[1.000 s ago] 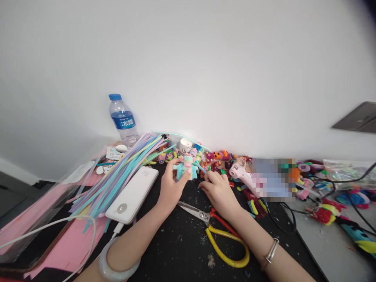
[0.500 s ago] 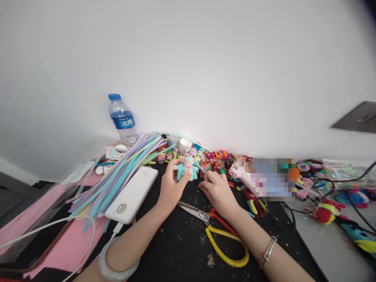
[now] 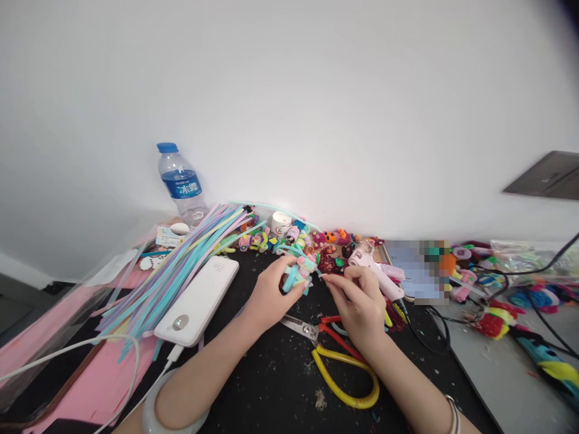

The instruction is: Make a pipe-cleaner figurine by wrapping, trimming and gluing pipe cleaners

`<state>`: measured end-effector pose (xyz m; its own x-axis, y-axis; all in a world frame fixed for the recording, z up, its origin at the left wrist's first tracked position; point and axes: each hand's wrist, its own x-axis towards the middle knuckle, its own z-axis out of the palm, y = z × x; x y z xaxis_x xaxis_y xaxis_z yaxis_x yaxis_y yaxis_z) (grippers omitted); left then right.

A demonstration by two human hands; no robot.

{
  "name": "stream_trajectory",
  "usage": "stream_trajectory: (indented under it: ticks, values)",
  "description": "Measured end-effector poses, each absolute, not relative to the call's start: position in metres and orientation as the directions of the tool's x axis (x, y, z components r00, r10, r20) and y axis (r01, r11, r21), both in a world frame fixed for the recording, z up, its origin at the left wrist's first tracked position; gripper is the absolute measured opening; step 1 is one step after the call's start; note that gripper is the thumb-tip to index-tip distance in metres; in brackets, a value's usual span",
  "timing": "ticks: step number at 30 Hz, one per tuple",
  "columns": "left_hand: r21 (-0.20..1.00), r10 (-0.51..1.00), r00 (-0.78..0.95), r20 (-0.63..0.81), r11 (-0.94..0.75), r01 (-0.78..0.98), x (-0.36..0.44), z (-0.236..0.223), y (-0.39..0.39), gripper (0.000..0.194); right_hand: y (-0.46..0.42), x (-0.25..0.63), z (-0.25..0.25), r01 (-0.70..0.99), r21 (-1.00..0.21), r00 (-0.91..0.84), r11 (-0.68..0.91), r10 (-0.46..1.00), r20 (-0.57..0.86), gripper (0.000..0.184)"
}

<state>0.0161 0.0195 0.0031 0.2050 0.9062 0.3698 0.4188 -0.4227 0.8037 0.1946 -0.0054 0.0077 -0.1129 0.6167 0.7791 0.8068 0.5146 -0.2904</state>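
Observation:
My left hand [image 3: 274, 296] is closed around a small figure of fuzzy pipe cleaners [image 3: 297, 274], turquoise and pink with some yellow. A thin turquoise pipe cleaner [image 3: 318, 273] sticks out from the figure's right side. Its end is pinched between the thumb and fingers of my right hand [image 3: 359, 301]. Below both hands, scissors [image 3: 346, 371] with red and yellow handles lie on the black table mat [image 3: 262, 386], blades pointing left. My left hand hides part of the figure.
Left of my hands lie a white power bank [image 3: 199, 301] and a bundle of pastel pipe cleaners [image 3: 181, 265]. A water bottle [image 3: 181, 184] leans at the wall. Several small figures, a paper cup [image 3: 281, 223], a pink glue gun [image 3: 375, 271] and a phone [image 3: 414, 271] line the back.
The figure has tilted and shifted slightly right and down in my left hand. My right hand has moved right and turned, its fingertips now pinching the pipe cleaner's end. The view has shifted slightly.

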Motion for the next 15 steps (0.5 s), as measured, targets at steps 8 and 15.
stream_trajectory:
  ticks: [8,15]
  values:
    - [0.728,0.848,0.383,0.367,-0.518,0.45,0.0186,0.0031,0.014,0.037,-0.0082,0.194,0.0114,0.818,-0.234,-0.149,0.526,0.586,0.797,0.013]
    - [0.687,0.833,0.428,0.352,-0.54,0.486,0.0193,0.0037,0.011,0.037,-0.0064,0.1936,0.0108,0.813,-0.198,-0.179,0.547,0.559,0.81,0.01]
